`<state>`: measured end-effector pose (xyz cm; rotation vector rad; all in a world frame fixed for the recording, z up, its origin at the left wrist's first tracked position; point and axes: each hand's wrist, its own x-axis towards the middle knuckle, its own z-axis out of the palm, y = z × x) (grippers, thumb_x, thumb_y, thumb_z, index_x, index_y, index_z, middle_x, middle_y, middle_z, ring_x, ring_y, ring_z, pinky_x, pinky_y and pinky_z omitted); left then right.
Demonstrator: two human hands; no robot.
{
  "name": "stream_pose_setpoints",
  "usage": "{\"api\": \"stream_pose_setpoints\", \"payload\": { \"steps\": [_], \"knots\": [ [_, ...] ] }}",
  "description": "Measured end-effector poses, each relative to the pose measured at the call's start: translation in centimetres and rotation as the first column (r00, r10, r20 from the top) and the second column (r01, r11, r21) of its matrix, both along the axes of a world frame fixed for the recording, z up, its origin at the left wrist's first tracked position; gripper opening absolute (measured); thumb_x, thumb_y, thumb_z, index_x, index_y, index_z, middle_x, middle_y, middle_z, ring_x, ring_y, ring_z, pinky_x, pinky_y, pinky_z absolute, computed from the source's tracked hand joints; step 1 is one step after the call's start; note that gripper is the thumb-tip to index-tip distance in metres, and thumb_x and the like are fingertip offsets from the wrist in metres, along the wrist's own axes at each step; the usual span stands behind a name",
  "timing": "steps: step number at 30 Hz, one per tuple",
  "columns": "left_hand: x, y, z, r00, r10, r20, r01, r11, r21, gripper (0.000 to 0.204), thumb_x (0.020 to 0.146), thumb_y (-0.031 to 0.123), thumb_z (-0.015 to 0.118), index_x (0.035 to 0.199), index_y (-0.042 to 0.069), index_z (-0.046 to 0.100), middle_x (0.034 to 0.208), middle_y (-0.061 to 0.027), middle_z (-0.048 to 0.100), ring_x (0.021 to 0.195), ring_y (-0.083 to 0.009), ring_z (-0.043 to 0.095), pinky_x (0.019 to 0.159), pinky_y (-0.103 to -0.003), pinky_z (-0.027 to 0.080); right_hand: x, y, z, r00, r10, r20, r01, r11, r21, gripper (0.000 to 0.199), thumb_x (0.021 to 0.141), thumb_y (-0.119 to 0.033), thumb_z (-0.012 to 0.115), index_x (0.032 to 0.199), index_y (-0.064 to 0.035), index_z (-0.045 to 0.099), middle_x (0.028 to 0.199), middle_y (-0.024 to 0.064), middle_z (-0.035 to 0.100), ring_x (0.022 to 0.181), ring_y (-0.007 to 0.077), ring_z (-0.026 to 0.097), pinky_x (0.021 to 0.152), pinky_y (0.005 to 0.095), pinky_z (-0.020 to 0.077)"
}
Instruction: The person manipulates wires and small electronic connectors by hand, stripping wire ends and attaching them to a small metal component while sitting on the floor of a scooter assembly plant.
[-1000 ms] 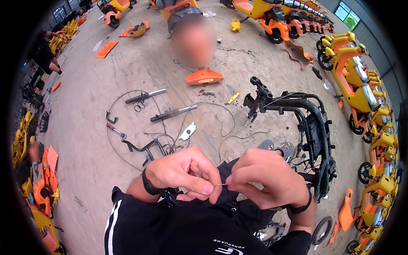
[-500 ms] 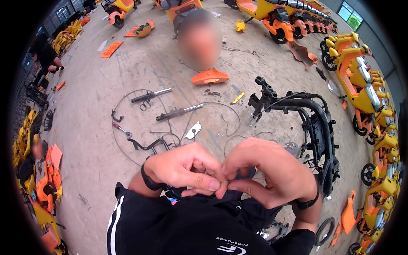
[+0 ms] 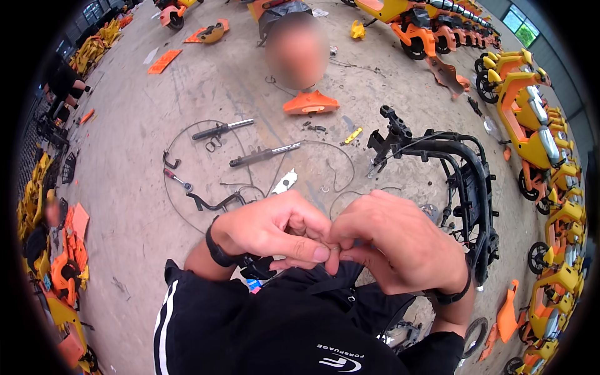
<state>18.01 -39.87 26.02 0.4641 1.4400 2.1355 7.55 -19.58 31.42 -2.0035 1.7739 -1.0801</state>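
Observation:
My left hand (image 3: 275, 231) and my right hand (image 3: 400, 244) meet in front of my chest, fingertips pinched together. Whatever lies between them is too small and hidden to make out. Just beyond my left hand, a bent black tube (image 3: 215, 211) rests on the floor, partly covered by the wrist. Near it lies a ratchet wrench (image 3: 179, 180) with a red and dark handle. Farther off are two fork legs, one upper (image 3: 223, 129) and one lower (image 3: 265, 155), and a white plate (image 3: 285, 181). Beyond my right hand stands a bare black scooter frame (image 3: 465, 169).
Thin cables (image 3: 354, 164) curl across the concrete floor. An orange cover (image 3: 311, 102) and a yellow tool (image 3: 354, 135) lie ahead. Rows of yellow scooters (image 3: 525, 112) line the right side, orange and yellow panels (image 3: 70, 244) the left. Another person (image 3: 297, 53) is at the far middle.
Both hands sit slightly higher in the picture, still pinched together. My right hand has turned a little, its back now showing more. The view has shifted slightly.

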Motion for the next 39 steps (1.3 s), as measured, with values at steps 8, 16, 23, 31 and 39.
{"api": "stream_pose_setpoints", "payload": {
  "steps": [8,16,23,31,39],
  "knots": [
    [0.0,0.1,-0.5,1.0,-0.011,0.016,0.009,0.996,0.088,0.022,0.096,0.014,0.058,0.097,-0.007,0.064,0.064,-0.0005,0.052,0.052,-0.0053,0.039,0.046,-0.022,0.028,0.2,0.3,-0.6,0.995,-0.073,0.061,0.073,0.997,0.013,0.035,0.067,0.01,0.067,0.096,-0.0056,0.057,0.081,0.0076,0.063,0.067,0.0279,0.061,0.057,0.0337,0.0474],
    [0.3,0.7,-1.2,0.995,-0.011,0.096,-0.007,0.982,0.191,0.021,0.095,0.014,0.06,0.095,-0.007,0.063,0.065,0.0004,0.051,0.053,-0.0047,0.037,0.046,-0.021,0.025,0.4,0.5,-1.7,0.996,-0.018,0.091,0.015,0.999,0.029,0.042,0.065,0.011,0.064,0.103,-0.005,0.054,0.083,0.0092,0.063,0.066,0.0317,0.063,0.057,0.0375,0.0489],
    [0.5,0.5,-1.7,0.986,0.021,0.163,-0.05,0.983,0.178,0.022,0.092,0.012,0.063,0.091,-0.009,0.063,0.063,-0.0016,0.052,0.049,-0.0046,0.036,0.042,-0.022,0.023,0.0,1.7,-1.6,0.959,-0.05,0.277,0.032,0.997,0.071,0.035,0.07,0.018,0.062,0.097,-0.0032,0.055,0.083,0.0134,0.064,0.071,0.0291,0.063,0.063,0.0341,0.0502],
    [0.6,0.3,-1.3,0.982,0.038,0.185,-0.069,0.985,0.16,0.019,0.089,0.004,0.063,0.088,-0.015,0.064,0.065,-0.0094,0.059,0.046,-0.0058,0.037,0.04,-0.024,0.023,0.2,2.4,-3.0,0.948,-0.108,0.298,0.152,0.98,-0.128,0.036,0.072,0.01,0.074,0.101,-0.0027,0.057,0.09,0.013,0.065,0.073,0.0231,0.062,0.057,0.0288,0.0481],
    [0.3,0.0,-0.8,0.991,-0.001,0.137,-0.012,0.995,0.097,0.021,0.093,0.013,0.062,0.094,-0.008,0.064,0.062,-0.0002,0.053,0.047,-0.0029,0.037,0.041,-0.02,0.025,0.5,2.4,-1.0,0.977,-0.09,0.192,0.108,0.991,-0.083,0.026,0.073,0.0,0.079,0.094,-0.006,0.063,0.091,0.0094,0.066,0.072,0.0179,0.063,0.052,0.0263,0.0458]
  ]
}}
